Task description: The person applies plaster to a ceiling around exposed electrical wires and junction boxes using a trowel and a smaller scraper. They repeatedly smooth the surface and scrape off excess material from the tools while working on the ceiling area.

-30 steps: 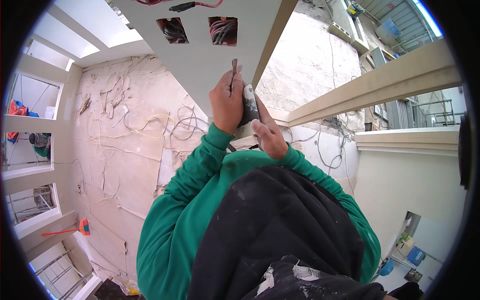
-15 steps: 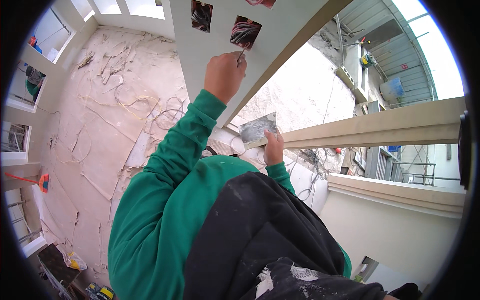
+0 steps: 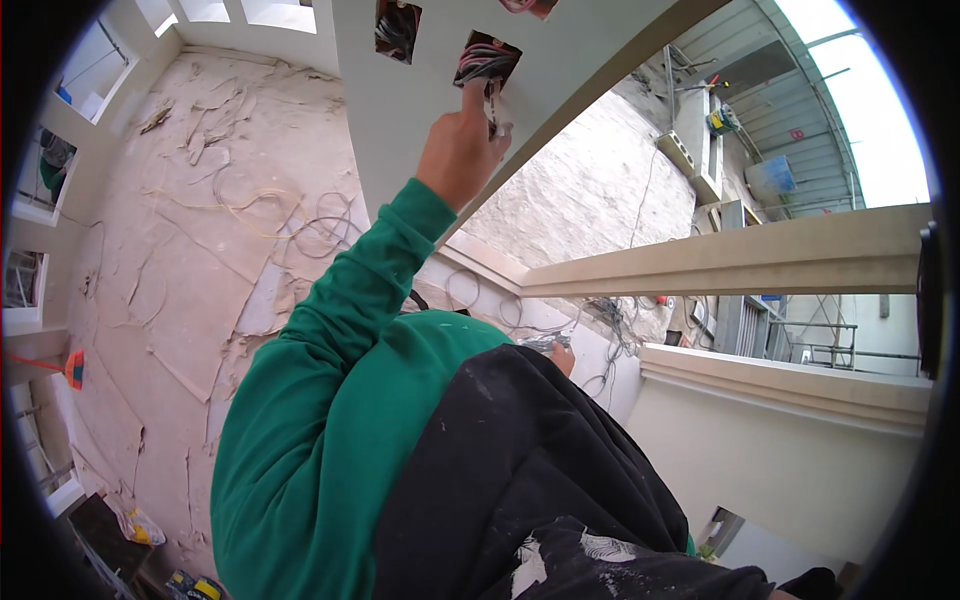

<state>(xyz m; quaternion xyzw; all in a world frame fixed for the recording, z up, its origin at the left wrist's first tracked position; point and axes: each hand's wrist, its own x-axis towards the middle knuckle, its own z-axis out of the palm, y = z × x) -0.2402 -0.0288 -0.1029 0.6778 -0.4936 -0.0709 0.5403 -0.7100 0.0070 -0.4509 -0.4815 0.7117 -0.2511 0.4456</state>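
Note:
My left hand [image 3: 462, 150] is raised against the white wall panel [image 3: 420, 110], index finger stretched up to a square cut-out [image 3: 487, 60] packed with dark and reddish wires. Its other fingers close around a thin, light-coloured tool [image 3: 494, 100], whose kind I cannot make out. A second wire-filled cut-out [image 3: 398, 30] sits to the left, and a third [image 3: 530, 8] shows in part at the top edge. Low beside my body, my right hand [image 3: 562, 358] is mostly hidden by my clothes. In it is a grey, smeared flat plate [image 3: 543, 342], seen nearly edge-on.
Torn sheeting [image 3: 180, 270] covers the floor at left, with loose cables [image 3: 320, 225] on it. A beige ledge [image 3: 720, 255] crosses the right side. Beyond it lie tangled cables [image 3: 625, 320] and a blue bucket [image 3: 770, 178]. An orange object [image 3: 74, 369] is at far left.
My left hand has shifted up and slightly right, its index finger now extended to the wires. My right hand has drawn down with the plate toward my body, which now hides most of it.

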